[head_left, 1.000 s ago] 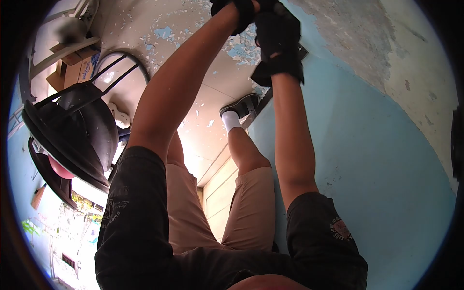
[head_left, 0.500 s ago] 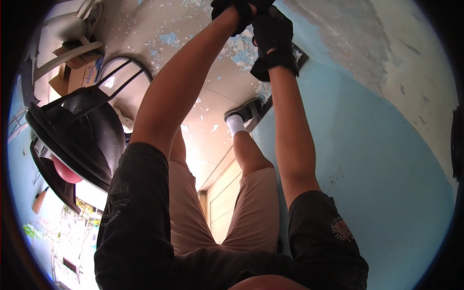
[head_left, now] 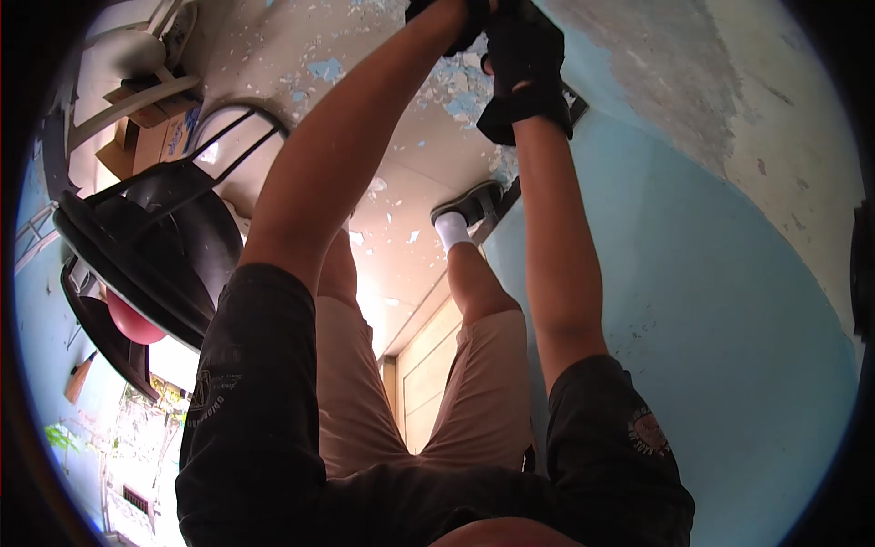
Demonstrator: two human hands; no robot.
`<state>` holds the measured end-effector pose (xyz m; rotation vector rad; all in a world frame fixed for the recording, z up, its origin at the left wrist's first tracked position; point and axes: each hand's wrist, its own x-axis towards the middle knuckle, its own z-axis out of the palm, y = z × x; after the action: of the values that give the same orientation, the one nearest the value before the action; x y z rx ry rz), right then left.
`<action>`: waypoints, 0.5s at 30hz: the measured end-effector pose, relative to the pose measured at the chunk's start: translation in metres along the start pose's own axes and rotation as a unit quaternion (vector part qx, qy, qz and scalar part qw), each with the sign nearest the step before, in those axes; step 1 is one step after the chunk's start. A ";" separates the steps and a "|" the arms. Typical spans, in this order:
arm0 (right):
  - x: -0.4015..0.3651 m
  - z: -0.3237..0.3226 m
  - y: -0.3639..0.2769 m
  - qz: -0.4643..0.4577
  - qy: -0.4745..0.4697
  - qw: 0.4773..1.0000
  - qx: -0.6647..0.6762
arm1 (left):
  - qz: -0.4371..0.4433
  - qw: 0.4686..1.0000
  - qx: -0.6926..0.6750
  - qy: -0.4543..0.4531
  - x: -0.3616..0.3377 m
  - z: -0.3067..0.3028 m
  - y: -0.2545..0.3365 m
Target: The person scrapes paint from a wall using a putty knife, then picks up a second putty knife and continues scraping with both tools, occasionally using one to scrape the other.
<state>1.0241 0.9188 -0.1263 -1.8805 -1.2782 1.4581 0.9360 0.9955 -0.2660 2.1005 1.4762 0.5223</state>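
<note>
At the top edge, my left hand (head_left: 463, 25) wears a black glove and is mostly cut off, with its fingers hidden. Right beside it is my right hand (head_left: 526, 64), in a black fingerless glove that leaves a bit of thumb bare. The right hand looks curled, but whatever it grips lies outside the view. Both arms reach forward over a pale floor (head_left: 401, 155) strewn with flakes of white and blue paint (head_left: 324, 69). The blue wall (head_left: 693, 264) stands close to my right arm, and its upper part shows bare grey patches.
On the left, a black chair (head_left: 137, 255) lies near a cardboard box (head_left: 150, 137), with a pink round object (head_left: 135, 319) by it. A foot in a dark shoe (head_left: 469, 202) and white sock stands at the wall's base. A light panelled door (head_left: 428, 383) shows between the legs.
My hands have shifted slightly up and to the right, so less of the left glove shows. The whole view has also moved a little.
</note>
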 end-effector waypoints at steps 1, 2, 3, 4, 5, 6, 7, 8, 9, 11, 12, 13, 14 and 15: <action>0.005 0.007 0.000 -0.008 0.003 1.000 0.002 | 0.000 1.000 0.002 0.004 0.001 -0.003 -0.001; 0.008 0.015 0.010 -0.133 0.023 0.987 0.092 | -0.002 1.000 0.004 0.003 -0.001 -0.004 -0.002; 0.006 0.019 0.015 -0.253 0.044 0.950 0.178 | -0.006 1.000 0.005 0.001 -0.001 -0.005 -0.002; 0.004 0.013 0.009 -0.242 -0.003 0.951 0.191 | -0.004 1.000 0.006 0.006 0.003 -0.007 -0.002; 0.022 0.013 0.015 -0.247 -0.002 0.950 0.192 | -0.005 1.000 0.005 0.009 0.003 -0.010 -0.003; 0.039 0.018 0.029 -0.338 0.076 0.926 -0.153 | -0.010 1.000 0.002 0.008 -0.001 -0.011 -0.004; 0.037 0.021 0.034 -0.384 0.138 0.777 -0.479 | -0.016 1.000 0.000 0.008 -0.006 -0.012 -0.003; 0.034 0.025 0.039 -0.230 0.136 0.938 -0.219 | -0.017 1.000 0.003 0.013 -0.004 -0.015 0.000; 0.029 0.010 0.037 -0.335 0.064 0.872 -0.351 | -0.021 1.000 0.004 0.021 -0.003 -0.020 0.003; 0.024 0.020 0.046 -0.298 0.105 0.925 -0.210 | -0.035 0.999 0.000 0.030 -0.009 -0.021 0.012; 0.021 0.014 0.049 -0.299 0.105 0.925 -0.212 | -0.037 0.999 0.003 0.031 -0.008 -0.022 0.016; 0.023 0.005 0.048 -0.295 0.091 0.907 -0.287 | -0.043 0.998 0.006 0.046 -0.005 -0.022 0.021; 0.023 -0.001 0.048 -0.287 0.074 0.885 -0.359 | -0.052 0.997 0.005 0.057 -0.004 -0.023 0.025; 0.020 -0.006 0.047 -0.269 0.069 0.908 -0.314 | -0.054 0.997 0.005 0.055 -0.009 -0.024 0.029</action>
<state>1.0487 0.9153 -0.1710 -1.7089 -2.1515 0.6503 0.9406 0.9841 -0.2291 2.0140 1.6464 0.6002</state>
